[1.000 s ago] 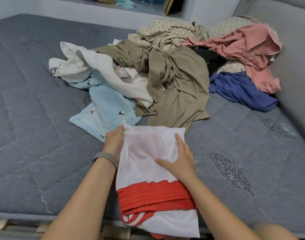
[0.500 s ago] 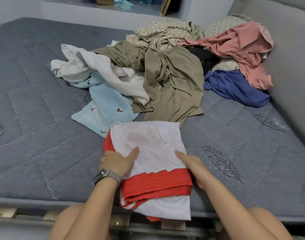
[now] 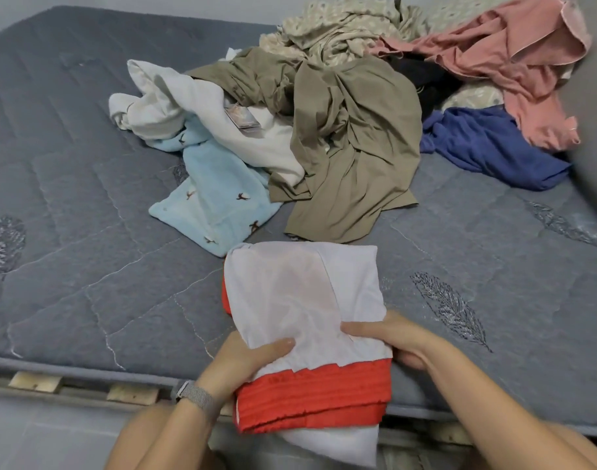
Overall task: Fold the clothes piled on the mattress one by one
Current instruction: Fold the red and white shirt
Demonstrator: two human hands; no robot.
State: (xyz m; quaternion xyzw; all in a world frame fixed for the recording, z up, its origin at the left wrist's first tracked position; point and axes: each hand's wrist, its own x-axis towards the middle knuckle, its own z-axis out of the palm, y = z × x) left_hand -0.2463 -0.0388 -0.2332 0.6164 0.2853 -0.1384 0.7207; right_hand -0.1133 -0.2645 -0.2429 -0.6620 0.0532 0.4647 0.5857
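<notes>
1. Risk: the folded white-and-red garment (image 3: 307,320), at lower centre of the frame, hangs over the near edge of the mattress (image 3: 86,266); lifted unevenly, its loose layers could slip apart or slide off.
2. Risk: the thin white top layer could bunch under the thumbs and spoil the fold.
3. Left hand (image 3: 253,357): fingers under the garment's left edge, thumb on top, pinching it.
4. Right hand (image 3: 388,337): grips the right edge, thumb across the white cloth.
5. The unfolded pile (image 3: 341,130) sits upper centre to right.

Two hands (image 3: 253,354), one mattress (image 3: 86,266)
</notes>
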